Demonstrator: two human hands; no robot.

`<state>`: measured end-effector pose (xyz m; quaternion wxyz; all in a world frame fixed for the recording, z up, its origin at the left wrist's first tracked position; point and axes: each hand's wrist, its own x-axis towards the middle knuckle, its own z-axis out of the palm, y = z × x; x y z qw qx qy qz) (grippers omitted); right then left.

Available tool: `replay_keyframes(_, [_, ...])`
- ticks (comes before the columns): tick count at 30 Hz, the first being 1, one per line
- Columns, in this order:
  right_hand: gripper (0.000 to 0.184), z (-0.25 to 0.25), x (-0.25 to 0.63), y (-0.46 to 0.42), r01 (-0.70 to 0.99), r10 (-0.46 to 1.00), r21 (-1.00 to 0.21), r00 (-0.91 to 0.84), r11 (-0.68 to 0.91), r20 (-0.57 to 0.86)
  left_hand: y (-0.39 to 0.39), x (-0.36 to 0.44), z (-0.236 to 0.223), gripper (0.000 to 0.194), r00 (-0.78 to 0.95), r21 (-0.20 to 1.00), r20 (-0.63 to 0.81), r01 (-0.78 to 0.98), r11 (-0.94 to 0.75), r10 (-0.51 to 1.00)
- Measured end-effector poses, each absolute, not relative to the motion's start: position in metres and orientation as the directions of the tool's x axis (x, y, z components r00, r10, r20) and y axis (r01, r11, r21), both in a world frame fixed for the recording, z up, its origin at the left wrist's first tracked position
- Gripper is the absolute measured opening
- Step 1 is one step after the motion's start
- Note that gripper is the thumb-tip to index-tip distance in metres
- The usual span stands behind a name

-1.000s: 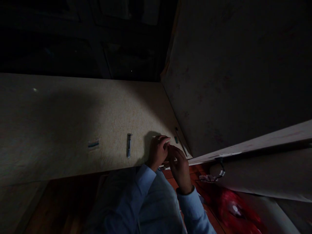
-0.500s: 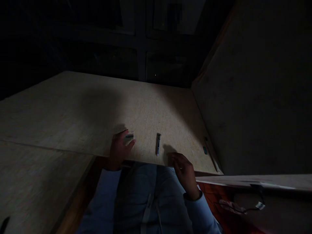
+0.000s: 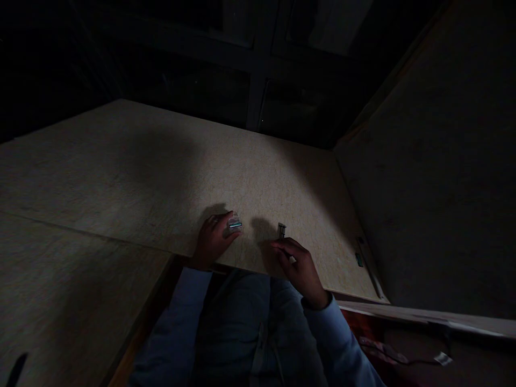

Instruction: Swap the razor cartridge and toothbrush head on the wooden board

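Observation:
My left hand has its thumb and fingers closed around the sides of a small clear case with a teal strip along it, low over the board. To the right, a razor shows its T-shaped head pointing away from me. My right hand covers the razor's handle with bent fingers and thumb pinched on it. The dim light hides the exact finger contact.
Both hands work at the near edge of a pale board table. At its right side lie a small green piece and a long thin strip, beside an upright panel. A cable hangs lower right.
My right hand has come forward onto the razor's handle, which lay uncovered before. My left hand stays at the clear case. The whole view has shifted and tilted slightly.

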<state>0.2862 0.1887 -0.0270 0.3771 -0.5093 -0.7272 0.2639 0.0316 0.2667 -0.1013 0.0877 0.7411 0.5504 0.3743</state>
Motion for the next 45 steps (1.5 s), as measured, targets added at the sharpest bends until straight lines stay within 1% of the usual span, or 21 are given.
replay_keyframes(2, [0.025, -0.025, 0.273, 0.202, 0.534, 0.921, -0.75, -0.236, 0.39, 0.31, 0.26, 0.034, -0.096, 0.055, 0.176, 0.504, 0.497, 0.739, -0.448, 0.85])
replay_keyframes(5, [0.024, -0.027, 0.255, 0.22, 0.561, 0.897, -0.702, -0.32, 0.439, 0.305, 0.253, 0.036, -0.091, 0.052, 0.224, 0.474, 0.526, 0.724, -0.501, 0.82])
replay_keyframes(8, [0.024, -0.034, 0.24, 0.234, 0.619, 0.9, -0.657, -0.347, 0.431, 0.263, 0.249, 0.036, -0.09, 0.051, 0.238, 0.457, 0.547, 0.718, -0.525, 0.802])
replay_keyframes(12, [0.023, -0.042, 0.228, 0.244, 0.671, 0.911, -0.619, -0.345, 0.408, 0.227, 0.248, 0.035, -0.09, 0.053, 0.26, 0.406, 0.601, 0.716, -0.568, 0.756])
replay_keyframes(19, [0.025, -0.048, 0.223, 0.252, 0.687, 0.893, -0.577, -0.391, 0.443, 0.22, 0.247, 0.036, -0.086, 0.042, 0.278, 0.428, 0.555, 0.713, -0.556, 0.784])
replay_keyframes(22, [0.023, -0.05, 0.223, 0.254, 0.691, 0.879, -0.55, -0.422, 0.47, 0.22, 0.247, 0.036, -0.085, 0.037, 0.282, 0.423, 0.564, 0.709, -0.565, 0.776])
replay_keyframes(25, [0.023, -0.049, 0.221, 0.253, 0.7, 0.884, -0.547, -0.421, 0.46, 0.204, 0.247, 0.036, -0.086, 0.034, 0.289, 0.408, 0.583, 0.704, -0.581, 0.759])
replay_keyframes(31, [0.02, -0.043, 0.218, 0.251, 0.698, 0.904, -0.586, -0.396, 0.412, 0.163, 0.246, 0.037, -0.086, 0.036, 0.294, 0.407, 0.573, 0.708, -0.577, 0.765])
replay_keyframes(35, [0.015, -0.044, 0.219, 0.249, 0.671, 0.905, -0.618, -0.386, 0.41, 0.18, 0.246, 0.037, -0.085, 0.035, 0.289, 0.41, 0.582, 0.703, -0.581, 0.76])
replay_keyframes(37, [0.013, -0.044, 0.221, 0.247, 0.637, 0.908, -0.657, -0.364, 0.404, 0.206, 0.246, 0.036, -0.085, 0.034, 0.284, 0.413, 0.588, 0.701, -0.582, 0.758])
replay_keyframes(42, [0.005, -0.041, 0.232, 0.233, 0.462, 0.941, -0.82, -0.175, 0.337, 0.288, 0.244, 0.038, -0.084, 0.042, 0.217, 0.494, 0.58, 0.673, -0.55, 0.785])
replay_keyframes(45, [0.007, -0.037, 0.245, 0.218, 0.349, 0.964, -0.899, -0.057, 0.264, 0.261, 0.238, 0.049, -0.083, 0.047, 0.152, 0.559, 0.587, 0.634, -0.534, 0.795])
